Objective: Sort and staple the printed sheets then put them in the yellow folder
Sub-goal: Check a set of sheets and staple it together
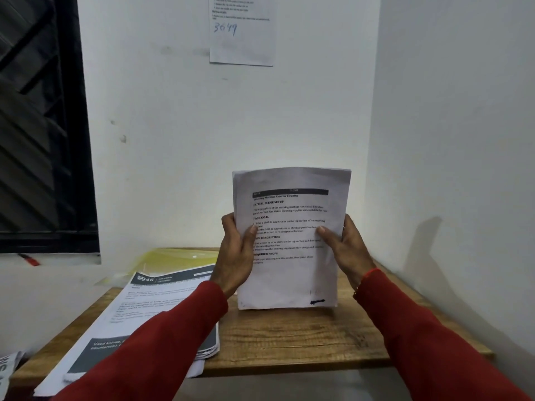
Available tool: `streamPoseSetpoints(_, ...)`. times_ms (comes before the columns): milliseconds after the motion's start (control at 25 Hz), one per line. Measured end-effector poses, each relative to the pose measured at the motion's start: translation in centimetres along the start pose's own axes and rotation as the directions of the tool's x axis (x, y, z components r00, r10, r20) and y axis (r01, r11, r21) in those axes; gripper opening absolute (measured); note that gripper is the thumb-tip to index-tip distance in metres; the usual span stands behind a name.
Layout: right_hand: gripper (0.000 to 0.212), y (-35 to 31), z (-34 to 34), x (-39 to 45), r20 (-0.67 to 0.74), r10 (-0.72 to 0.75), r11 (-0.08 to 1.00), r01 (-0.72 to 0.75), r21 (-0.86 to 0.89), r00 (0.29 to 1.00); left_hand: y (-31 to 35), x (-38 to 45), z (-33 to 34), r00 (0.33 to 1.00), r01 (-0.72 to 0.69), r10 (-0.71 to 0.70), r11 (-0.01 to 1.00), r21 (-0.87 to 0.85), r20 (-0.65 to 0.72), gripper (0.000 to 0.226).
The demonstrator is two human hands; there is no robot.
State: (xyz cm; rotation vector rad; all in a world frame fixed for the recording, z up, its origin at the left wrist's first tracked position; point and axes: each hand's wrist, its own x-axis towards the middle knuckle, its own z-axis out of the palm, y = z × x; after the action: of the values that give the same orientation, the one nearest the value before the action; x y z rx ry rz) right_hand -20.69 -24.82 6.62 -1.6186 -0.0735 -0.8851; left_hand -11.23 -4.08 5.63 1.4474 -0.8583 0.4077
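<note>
Red sleeves [162,340] fill the bottom of my view, and from them my hands rise to a bundle of printed sheets [289,238] that I hold upright, its bottom edge close above or on the tabletop [289,337]; I cannot tell which. My left hand [236,253] curls round the left edge with the thumb pressed on the front page, and my right hand [346,250] grips the right edge the same way, fingers behind the paper, so both are pinching the bundle. To do this squaring well, I judge I should loosen the pinch a little, let the sheets drop onto the wood and tap until the edges line up, then clamp them before stapling. Another stack of printed sheets [150,322] lies flat to the left, overlapping the yellow folder [173,259] at the back left of the tabletop. No stapler is in sight. A notice [241,33] hangs on the wall above.
</note>
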Motion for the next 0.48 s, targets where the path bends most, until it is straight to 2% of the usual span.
streamPoseSetpoints(120,0.038,1.0,0.0,-1.1,0.014,0.046,0.999,-0.046,-0.030,0.999,-0.7,-1.1,0.2,1.000,0.022,-0.022,0.999,0.024,0.021,0.018)
streamPoseSetpoints(280,0.035,-0.2,-0.4,-0.7,0.001,0.022,1.000,-0.022,-0.021,1.000,-0.1,-0.7,0.2,1.000,0.006,-0.006,1.000,0.014,0.007,0.019)
streamPoseSetpoints(480,0.035,2.0,-0.5,-2.2,0.007,0.093,0.996,-0.093,0.016,0.996,-1.4,-1.8,0.4,0.996,0.082,-0.082,0.997,0.003,0.028,0.018)
